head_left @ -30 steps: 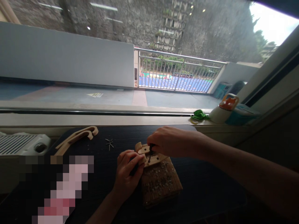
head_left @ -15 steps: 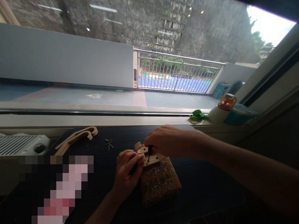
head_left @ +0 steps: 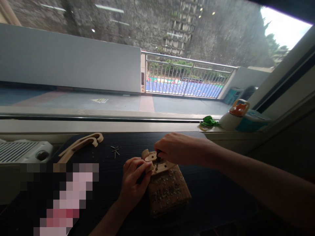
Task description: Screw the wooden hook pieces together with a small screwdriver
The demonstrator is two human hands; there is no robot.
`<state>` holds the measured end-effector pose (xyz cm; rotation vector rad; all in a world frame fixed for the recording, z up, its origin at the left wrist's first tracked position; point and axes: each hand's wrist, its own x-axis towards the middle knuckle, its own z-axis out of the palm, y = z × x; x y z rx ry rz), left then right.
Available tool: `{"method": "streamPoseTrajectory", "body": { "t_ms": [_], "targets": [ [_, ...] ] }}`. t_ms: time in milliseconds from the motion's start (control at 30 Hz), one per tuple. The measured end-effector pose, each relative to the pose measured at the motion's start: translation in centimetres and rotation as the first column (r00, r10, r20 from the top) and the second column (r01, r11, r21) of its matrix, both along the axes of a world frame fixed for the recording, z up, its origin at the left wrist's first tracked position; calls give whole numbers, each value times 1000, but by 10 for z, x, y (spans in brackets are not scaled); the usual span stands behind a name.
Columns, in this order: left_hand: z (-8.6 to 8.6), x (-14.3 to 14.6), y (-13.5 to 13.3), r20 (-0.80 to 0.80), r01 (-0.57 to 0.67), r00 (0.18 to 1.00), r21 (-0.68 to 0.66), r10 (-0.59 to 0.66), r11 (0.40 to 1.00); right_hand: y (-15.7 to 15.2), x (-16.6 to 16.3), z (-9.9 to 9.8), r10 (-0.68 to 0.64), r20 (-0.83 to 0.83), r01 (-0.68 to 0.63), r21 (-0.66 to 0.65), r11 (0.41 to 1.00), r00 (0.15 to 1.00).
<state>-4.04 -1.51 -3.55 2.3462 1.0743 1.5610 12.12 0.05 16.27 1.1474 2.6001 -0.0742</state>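
Observation:
My left hand [head_left: 135,177] pinches the curved end of a pale wooden piece with screw holes [head_left: 161,168], which lies over the far edge of a wooden block [head_left: 169,191]. A second pale wooden part [head_left: 150,157] with a hooked end sits just behind it. From the right, my right hand [head_left: 176,149] is closed round the dark handle of a screwdriver [head_left: 158,154]. Its shaft points down at a hole in the wooden piece; the tip's seating is too small to make out. Fingers hide most of the handle.
Several loose screws [head_left: 115,150] lie on the dark table [head_left: 110,190]. Two hook-ended wooden strips [head_left: 81,144] rest at its far left. A white bottle [head_left: 230,120] and a green cloth [head_left: 208,121] stand on the windowsill [head_left: 137,127]. A white heater [head_left: 27,151] is at left.
My right hand has shifted slightly right and turned a little on the screwdriver handle. My left hand and the wooden piece look unmoved.

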Motion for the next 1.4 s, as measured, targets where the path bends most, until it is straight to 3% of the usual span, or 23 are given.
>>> {"method": "streamPoseTrajectory", "body": {
  "t_ms": [100, 333, 767, 967, 1167, 1400],
  "targets": [
    [0, 0, -1, 1, -3, 1000, 1, 3, 1000, -1, 2, -2, 7, -31, -7, 3, 1000, 999],
    [1, 0, -1, 2, -5, 1000, -6, 5, 1000, 3, 12, -12, 164, -185, -167, 1, 986, 969],
    [-1, -1, 0, -4, -14, 1000, -26, 13, 1000, 1, 9, -15, 74, -56, -74, 1, 997, 996],
    [0, -1, -1, -5, -9, 1000, -21, 9, 1000, 0, 12, -15, 88, -166, -91, -9, 996, 982],
    [0, 0, 0, 3, -8, 1000, -18, 8, 1000, 2, 11, -14, 91, -160, -97, -28, 995, 983],
    [-2, -1, -1, 22, 40, 999, -76, -38, 996, -3, 19, -29, 18, -243, -11, 31, 999, 970]
  ]
}}
